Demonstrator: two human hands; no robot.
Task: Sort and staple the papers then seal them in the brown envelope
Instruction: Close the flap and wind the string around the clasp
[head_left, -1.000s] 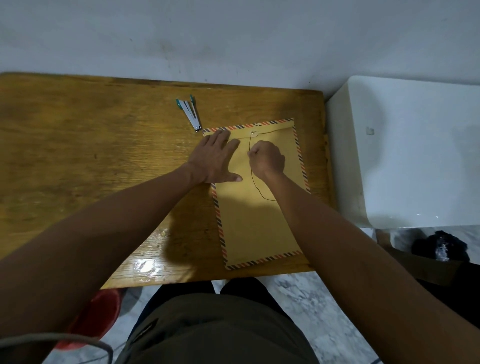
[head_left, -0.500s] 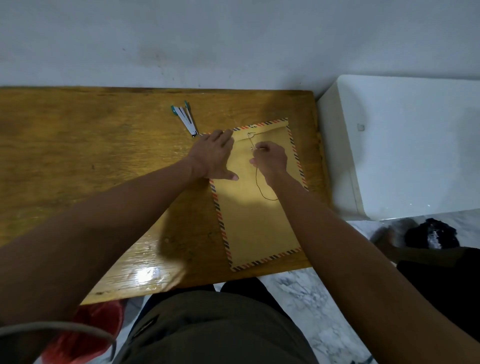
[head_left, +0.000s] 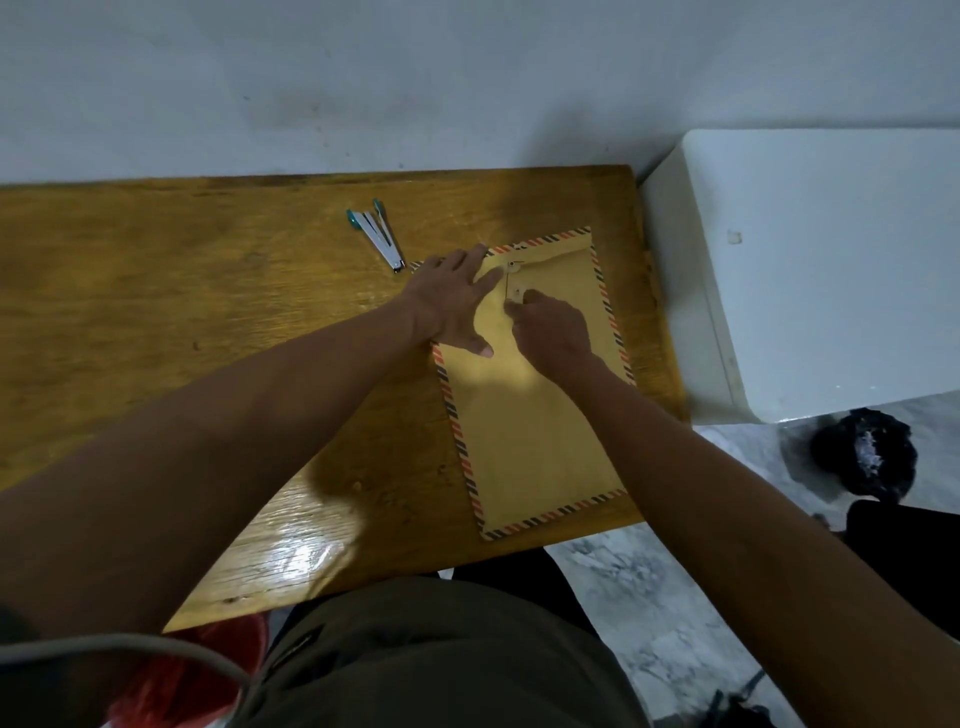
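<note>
**Both hands working at the envelope's string clasp**

Our left hand (head_left: 451, 301) is lying flat and spread wide across the upper left part of the brown envelope (head_left: 535, 415), pressing it against the desk (head_left: 208, 322), with the fingers reaching toward the flap. Our right hand (head_left: 553, 327) is pinching the thin string (head_left: 507, 285) just beside the lower of two small round buttons (head_left: 518, 294), fingertips closed narrowly on it. We are seeing the string running up from there to the upper button (head_left: 513, 266) on the flap. We cannot tell how many turns are wound.

We are looking at the envelope lying flat at the right end of the desk, its striped border showing all round, its near edge close to the desk's front edge. No papers are showing outside it. We are noticing a stapler (head_left: 378, 236) resting open on the desk beyond our left hand, near the envelope's far left corner but apart from it. A white cabinet (head_left: 810, 270) is standing just beside the desk on the right.
</note>
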